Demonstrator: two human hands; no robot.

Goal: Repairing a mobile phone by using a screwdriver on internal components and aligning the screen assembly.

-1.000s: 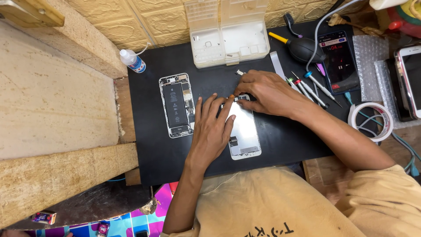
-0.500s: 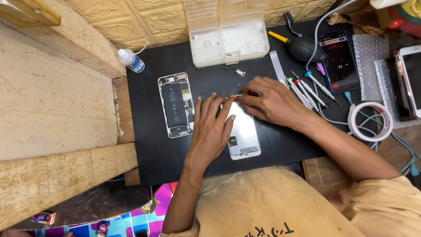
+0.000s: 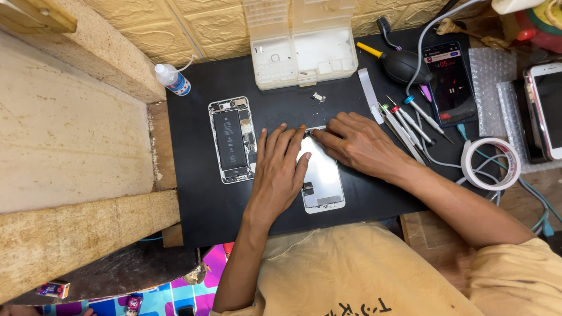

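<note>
A detached phone screen panel [image 3: 322, 178] lies back side up on the black work mat [image 3: 193, 175]. My left hand [image 3: 280, 169] rests flat on its left half, fingers spread toward its top edge. My right hand [image 3: 357, 142] pinches at the panel's top edge, fingertips closed on something too small to make out. To the left lies the opened phone body [image 3: 232, 139] with its battery and boards showing.
A clear parts box [image 3: 301, 44] stands open at the mat's back edge. Several screwdrivers [image 3: 413, 123], a black air blower [image 3: 404, 63], a lit phone [image 3: 449, 81], a tape roll [image 3: 490, 164] and a small glue bottle [image 3: 171, 78] lie around. A wooden shelf fills the left.
My right hand has shifted slightly left along the panel's top edge. My left hand stays pressed on the panel.
</note>
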